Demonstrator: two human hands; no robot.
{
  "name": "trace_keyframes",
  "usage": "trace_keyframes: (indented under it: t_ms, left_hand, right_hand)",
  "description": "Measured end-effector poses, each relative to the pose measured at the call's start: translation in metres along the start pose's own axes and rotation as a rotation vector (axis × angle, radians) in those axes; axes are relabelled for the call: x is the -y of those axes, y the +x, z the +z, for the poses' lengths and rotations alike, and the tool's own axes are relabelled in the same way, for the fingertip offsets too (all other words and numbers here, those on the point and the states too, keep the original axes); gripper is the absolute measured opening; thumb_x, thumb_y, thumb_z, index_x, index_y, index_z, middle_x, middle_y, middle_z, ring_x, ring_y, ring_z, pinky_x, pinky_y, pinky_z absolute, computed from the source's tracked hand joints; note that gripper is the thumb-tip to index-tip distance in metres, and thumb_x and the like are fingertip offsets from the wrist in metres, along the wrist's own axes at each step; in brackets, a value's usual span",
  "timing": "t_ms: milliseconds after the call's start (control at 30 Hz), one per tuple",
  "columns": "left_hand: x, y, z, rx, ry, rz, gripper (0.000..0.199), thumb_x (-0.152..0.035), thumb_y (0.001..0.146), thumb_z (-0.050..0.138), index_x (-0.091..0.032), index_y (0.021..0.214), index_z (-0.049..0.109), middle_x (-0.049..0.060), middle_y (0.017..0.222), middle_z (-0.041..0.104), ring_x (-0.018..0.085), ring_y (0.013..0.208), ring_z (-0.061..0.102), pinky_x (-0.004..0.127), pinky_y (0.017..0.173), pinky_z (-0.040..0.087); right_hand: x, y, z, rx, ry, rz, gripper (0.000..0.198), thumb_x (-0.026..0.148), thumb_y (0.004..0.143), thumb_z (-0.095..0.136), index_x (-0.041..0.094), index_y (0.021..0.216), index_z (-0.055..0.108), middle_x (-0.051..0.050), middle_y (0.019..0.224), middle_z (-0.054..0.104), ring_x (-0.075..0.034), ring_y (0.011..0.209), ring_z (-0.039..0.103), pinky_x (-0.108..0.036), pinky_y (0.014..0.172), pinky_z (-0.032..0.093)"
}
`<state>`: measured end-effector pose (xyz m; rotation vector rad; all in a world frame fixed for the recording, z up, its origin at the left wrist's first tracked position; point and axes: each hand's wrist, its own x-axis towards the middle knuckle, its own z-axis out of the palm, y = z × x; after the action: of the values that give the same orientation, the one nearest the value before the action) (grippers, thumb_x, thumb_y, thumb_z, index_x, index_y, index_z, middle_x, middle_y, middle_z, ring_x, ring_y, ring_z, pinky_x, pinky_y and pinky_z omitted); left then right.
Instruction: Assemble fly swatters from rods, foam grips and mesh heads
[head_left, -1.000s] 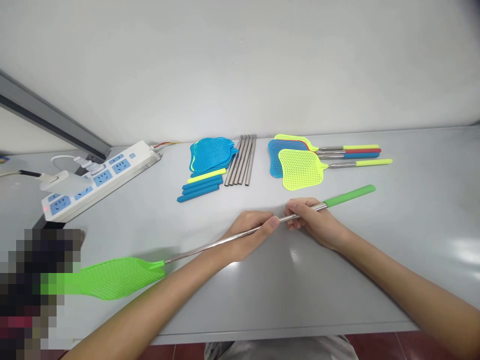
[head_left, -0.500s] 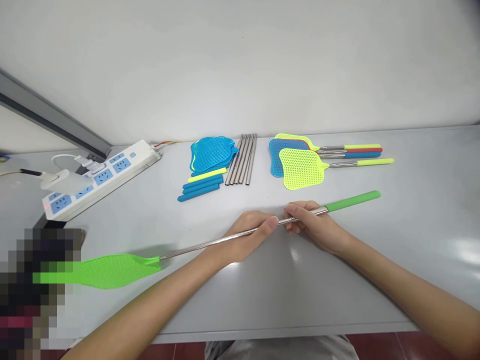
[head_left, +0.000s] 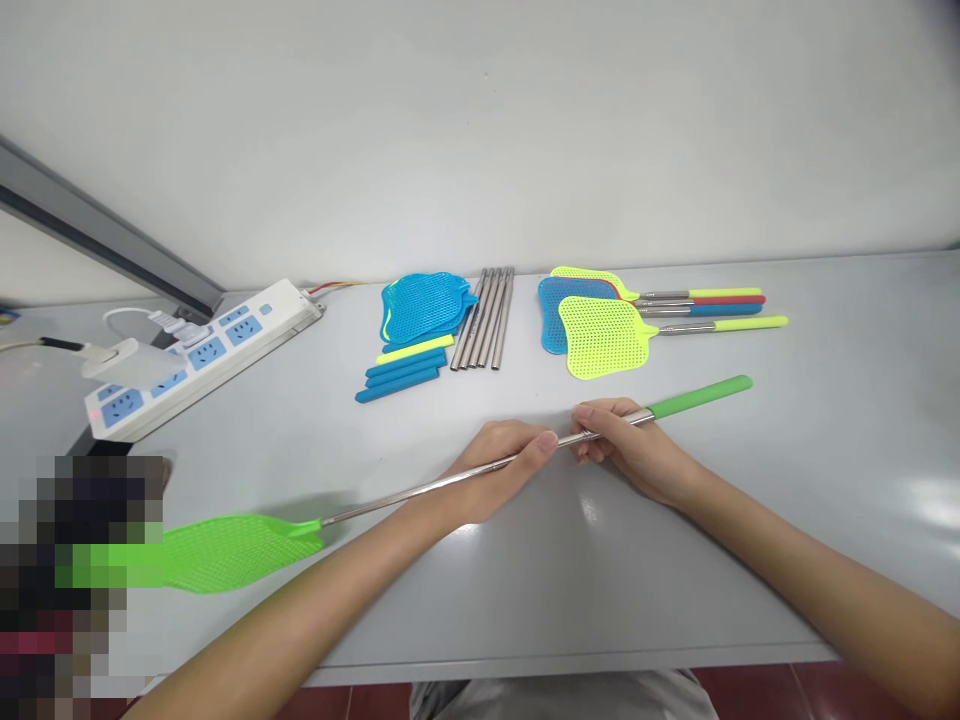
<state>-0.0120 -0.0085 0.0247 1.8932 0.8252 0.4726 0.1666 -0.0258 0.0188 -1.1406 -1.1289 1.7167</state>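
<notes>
A green fly swatter [head_left: 232, 552] with an extended metal telescopic rod stretches across in front of me, its mesh head at the left and its green grip pointing up to the right. Around the middle of the rod, my left hand [head_left: 499, 470] is closed, thumb along the top. My right hand [head_left: 619, 440] pinches the rod's thicker section just before the green grip. Beyond my hands lie loose parts: blue mesh swatter heads [head_left: 426, 307], several metal rods [head_left: 484, 320], and blue grip sleeves [head_left: 401, 380] with one yellow sleeve [head_left: 416, 350].
Whole fly swatters in yellow [head_left: 607, 340], blue and red lie stacked at the back right. A white power strip [head_left: 202, 360] with plugs and cables sits at the left. The grey table [head_left: 585, 600] ends at a front edge near my lap.
The swatter has tilted slightly: its green head dips and turns a little, while the grip end shifts slightly left and up. Both hands keep their hold.
</notes>
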Motion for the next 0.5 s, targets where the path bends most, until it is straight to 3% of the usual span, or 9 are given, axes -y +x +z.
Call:
trace_keyframes:
  t_ms: [500]
  left_hand:
    - [0.0027, 0.0008, 0.0002, -0.003, 0.023, -0.013, 0.047, -0.043, 0.089, 0.028, -0.015, 0.053, 0.039, -0.004, 0.051, 0.037, 0.008, 0.049, 0.036, 0.021, 0.047, 0.026]
  right_hand:
    - [0.0003, 0.0002, -0.0006, 0.011, -0.017, -0.016, 0.032, 0.033, 0.081, 0.049, 0.017, 0.053, 0.052, 0.002, 0.049, 0.045, -0.011, 0.051, 0.044, -0.025, 0.055, 0.033]
